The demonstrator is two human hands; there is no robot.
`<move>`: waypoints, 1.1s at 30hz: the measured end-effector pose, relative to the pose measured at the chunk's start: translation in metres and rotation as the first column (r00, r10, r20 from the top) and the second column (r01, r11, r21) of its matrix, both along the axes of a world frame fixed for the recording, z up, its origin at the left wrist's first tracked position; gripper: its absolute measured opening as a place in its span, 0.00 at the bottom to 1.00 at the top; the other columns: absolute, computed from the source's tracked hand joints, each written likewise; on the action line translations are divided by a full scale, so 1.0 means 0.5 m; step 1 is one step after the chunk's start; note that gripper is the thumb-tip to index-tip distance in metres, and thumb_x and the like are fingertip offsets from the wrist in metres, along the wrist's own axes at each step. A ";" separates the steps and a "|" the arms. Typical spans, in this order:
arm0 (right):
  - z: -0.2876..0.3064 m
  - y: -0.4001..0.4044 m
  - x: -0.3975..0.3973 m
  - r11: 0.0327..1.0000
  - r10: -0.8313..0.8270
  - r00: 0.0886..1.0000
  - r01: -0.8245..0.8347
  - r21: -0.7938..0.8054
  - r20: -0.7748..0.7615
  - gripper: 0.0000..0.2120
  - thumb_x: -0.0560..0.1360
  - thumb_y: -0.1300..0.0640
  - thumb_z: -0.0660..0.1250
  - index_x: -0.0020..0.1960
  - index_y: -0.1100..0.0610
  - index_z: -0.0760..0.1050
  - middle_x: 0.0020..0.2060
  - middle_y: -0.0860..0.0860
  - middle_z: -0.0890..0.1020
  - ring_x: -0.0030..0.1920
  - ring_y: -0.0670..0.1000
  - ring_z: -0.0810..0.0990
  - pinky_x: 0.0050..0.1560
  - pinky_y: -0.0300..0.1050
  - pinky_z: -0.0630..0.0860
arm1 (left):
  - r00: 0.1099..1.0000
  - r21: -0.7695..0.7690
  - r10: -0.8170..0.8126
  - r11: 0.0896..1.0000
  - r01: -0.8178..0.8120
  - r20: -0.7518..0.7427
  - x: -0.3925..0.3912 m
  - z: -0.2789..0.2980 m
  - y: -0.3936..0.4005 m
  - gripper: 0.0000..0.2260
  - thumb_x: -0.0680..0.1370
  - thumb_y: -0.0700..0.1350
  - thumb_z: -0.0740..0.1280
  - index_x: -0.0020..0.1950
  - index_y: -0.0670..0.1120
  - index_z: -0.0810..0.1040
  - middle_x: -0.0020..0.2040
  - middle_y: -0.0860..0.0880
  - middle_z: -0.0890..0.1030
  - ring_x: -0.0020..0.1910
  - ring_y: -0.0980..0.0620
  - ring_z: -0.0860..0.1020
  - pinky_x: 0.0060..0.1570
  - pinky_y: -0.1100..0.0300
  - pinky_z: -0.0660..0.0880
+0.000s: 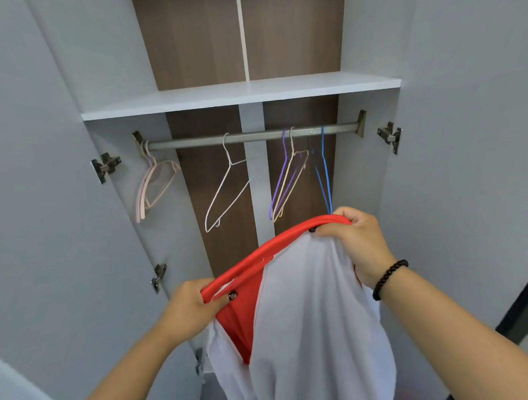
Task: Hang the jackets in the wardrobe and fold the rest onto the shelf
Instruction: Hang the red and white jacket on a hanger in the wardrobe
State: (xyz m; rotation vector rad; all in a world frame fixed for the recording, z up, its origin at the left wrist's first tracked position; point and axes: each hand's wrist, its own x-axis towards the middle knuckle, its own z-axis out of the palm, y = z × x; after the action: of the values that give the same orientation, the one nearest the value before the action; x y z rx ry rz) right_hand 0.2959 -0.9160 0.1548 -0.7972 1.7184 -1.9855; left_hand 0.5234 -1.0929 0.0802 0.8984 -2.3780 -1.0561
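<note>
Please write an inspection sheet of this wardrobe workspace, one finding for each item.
Surface: white shelf above the rail, bare where visible.
Job's things: white garment with red collar, held up below the rail; empty hangers on the rail.
Clutter: nothing seen.
Hands: left hand and right hand each grip the collar.
Cables: nothing seen.
Surroundings: both wardrobe doors open; beaded bracelet on right wrist.

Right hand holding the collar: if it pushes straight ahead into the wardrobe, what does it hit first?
Probably the blue hanger, hanging on the rail just above and beyond the right hand. Behind that, the brown back panel. Depth is unclear from this one view.
</note>
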 end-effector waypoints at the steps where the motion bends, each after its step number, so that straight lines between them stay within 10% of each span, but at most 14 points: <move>1: -0.002 0.003 -0.013 1.000 -0.008 1.000 0.008 0.017 0.013 0.12 0.61 0.67 0.75 0.37 0.70 0.72 0.32 0.57 0.73 0.36 0.52 0.71 0.40 0.46 0.67 | 0.996 0.094 0.050 0.995 -0.043 -0.070 -0.011 -0.004 -0.006 0.05 0.73 0.42 0.76 0.39 0.51 0.84 0.30 0.49 0.79 0.29 0.54 0.74 0.33 0.60 0.70; 5: 0.001 0.008 -0.070 0.999 -0.044 0.996 0.042 0.029 0.072 0.10 0.63 0.68 0.74 0.31 0.59 0.73 0.32 0.56 0.72 0.36 0.53 0.71 0.41 0.46 0.66 | 0.917 0.431 0.293 0.889 -0.156 -0.272 -0.074 -0.003 0.006 0.05 0.70 0.41 0.77 0.38 0.50 0.85 0.36 0.46 0.82 0.38 0.50 0.77 0.41 0.57 0.74; 14: -0.042 -0.056 -0.200 0.974 -0.213 0.977 0.211 0.080 0.011 0.08 0.67 0.65 0.70 0.33 0.59 0.72 0.31 0.54 0.69 0.34 0.51 0.68 0.36 0.44 0.64 | 0.815 0.873 0.441 0.464 0.153 -0.377 -0.288 0.080 0.023 0.19 0.69 0.51 0.74 0.55 0.43 0.84 0.49 0.40 0.85 0.49 0.41 0.84 0.54 0.48 0.79; 23: -0.127 -0.198 -0.309 0.932 -0.195 0.968 0.234 0.278 -0.160 0.12 0.68 0.72 0.70 0.33 0.62 0.70 0.26 0.54 0.67 0.26 0.48 0.64 0.25 0.36 0.63 | 0.865 0.828 0.262 0.498 0.258 -0.428 -0.444 0.133 -0.130 0.23 0.64 0.55 0.73 0.52 0.43 0.85 0.50 0.40 0.85 0.51 0.44 0.84 0.57 0.49 0.78; 28: -0.115 -0.273 -0.370 0.934 -0.304 0.944 0.321 0.156 -0.126 0.10 0.72 0.73 0.65 0.45 0.59 0.79 0.35 0.49 0.78 0.36 0.45 0.77 0.41 0.33 0.75 | 0.923 0.860 0.165 0.447 0.245 -0.348 -0.495 0.092 -0.198 0.22 0.55 0.55 0.76 0.42 0.44 0.86 0.43 0.39 0.85 0.42 0.43 0.85 0.40 0.55 0.81; 33: -0.133 -0.388 -0.460 0.676 -0.603 0.766 0.639 0.367 -0.223 0.07 0.71 0.60 0.70 0.49 0.55 0.77 0.42 0.50 0.81 0.44 0.52 0.79 0.47 0.43 0.72 | 0.965 0.882 0.111 0.441 0.166 -0.237 -0.522 0.066 -0.259 0.31 0.49 0.57 0.78 0.47 0.43 0.85 0.43 0.41 0.86 0.44 0.42 0.84 0.47 0.51 0.80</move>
State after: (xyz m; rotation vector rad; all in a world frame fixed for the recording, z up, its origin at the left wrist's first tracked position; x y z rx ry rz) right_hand 0.0658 -1.1101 0.0885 -0.1239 2.6163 -1.8221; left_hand 0.2623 -1.2225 0.1133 0.9101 -1.4558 -2.3937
